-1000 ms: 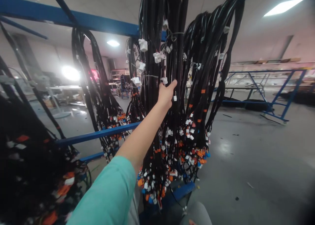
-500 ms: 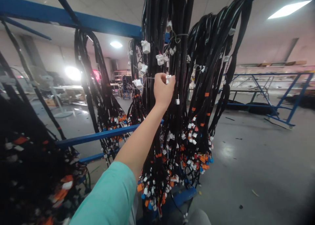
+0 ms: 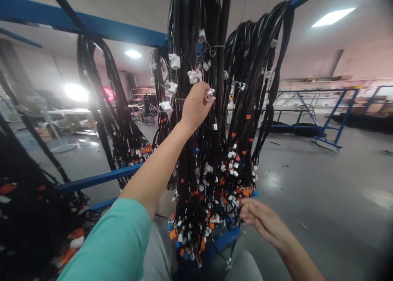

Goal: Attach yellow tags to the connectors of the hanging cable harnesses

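Observation:
My left hand [image 3: 194, 105] is closed on a white plastic connector [image 3: 210, 94], held in front of a thick hanging bundle of black wire harnesses [image 3: 188, 23]. Low on the right, my right hand [image 3: 260, 219] pinches a small yellow piece [image 3: 247, 205], too small to identify for certain. Beside the left hand, other white connectors [image 3: 175, 61] dangle from the bundle. A single white connector [image 3: 215, 126] hangs just below it. Orange, blue and white connectors [image 3: 173, 234] crowd the lower ends of the harnesses.
A blue metal frame [image 3: 123, 29] carries the bundles, with a lower blue rail [image 3: 101, 179] to the left. More harnesses [image 3: 245, 76] hang close on the right, and a dark mass [image 3: 21, 199] at near left. Another blue rack [image 3: 336, 125] stands farther back on the grey floor [image 3: 307, 182].
My right hand has come into view at lower right with the yellow piece. The connector in my left hand has turned, its round end now facing me. The view has shifted slightly rightward.

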Tool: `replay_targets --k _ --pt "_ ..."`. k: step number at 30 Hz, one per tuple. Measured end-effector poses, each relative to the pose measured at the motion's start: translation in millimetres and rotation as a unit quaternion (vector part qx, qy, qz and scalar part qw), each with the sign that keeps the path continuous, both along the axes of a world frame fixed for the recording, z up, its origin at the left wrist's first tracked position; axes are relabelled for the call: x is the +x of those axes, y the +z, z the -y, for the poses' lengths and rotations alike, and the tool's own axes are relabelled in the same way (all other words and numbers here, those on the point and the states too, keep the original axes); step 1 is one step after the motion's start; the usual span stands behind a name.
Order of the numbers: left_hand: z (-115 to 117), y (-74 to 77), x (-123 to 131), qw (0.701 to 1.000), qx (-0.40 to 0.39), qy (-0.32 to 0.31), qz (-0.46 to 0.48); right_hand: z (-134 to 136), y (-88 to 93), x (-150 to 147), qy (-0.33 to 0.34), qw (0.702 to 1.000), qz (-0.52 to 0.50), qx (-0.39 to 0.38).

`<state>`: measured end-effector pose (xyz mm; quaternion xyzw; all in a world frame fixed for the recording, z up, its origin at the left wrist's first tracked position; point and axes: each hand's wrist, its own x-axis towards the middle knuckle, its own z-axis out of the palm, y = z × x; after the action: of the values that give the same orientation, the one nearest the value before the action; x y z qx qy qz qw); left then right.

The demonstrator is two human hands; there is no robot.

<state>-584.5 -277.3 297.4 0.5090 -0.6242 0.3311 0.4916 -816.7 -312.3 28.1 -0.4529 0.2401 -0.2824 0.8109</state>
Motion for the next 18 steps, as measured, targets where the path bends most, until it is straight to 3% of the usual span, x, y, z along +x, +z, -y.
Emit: replay_targets --k 4,8,12,18 --pt "10.6 7.9 3.0 0.998 0.046 -0.014 0.046 17.4 75.3 9.6 0.023 0.994 0.083 -0.070" --pt "19.3 16.5 9.6 0.993 0.092 -0.024 0.077 20.8 129.2 22.1 0.052 0.974 0.178 -0.131" --pt "21.9 21.6 17.8 0.986 0.119 -0.044 0.106 21.1 157.3 33.7 0.084 0.960 0.225 -0.143" --pt "17.7 24.8 23.5 0.979 0.153 -0.046 0.129 22.1 172.7 43.2 0.109 0.958 0.228 -0.137"
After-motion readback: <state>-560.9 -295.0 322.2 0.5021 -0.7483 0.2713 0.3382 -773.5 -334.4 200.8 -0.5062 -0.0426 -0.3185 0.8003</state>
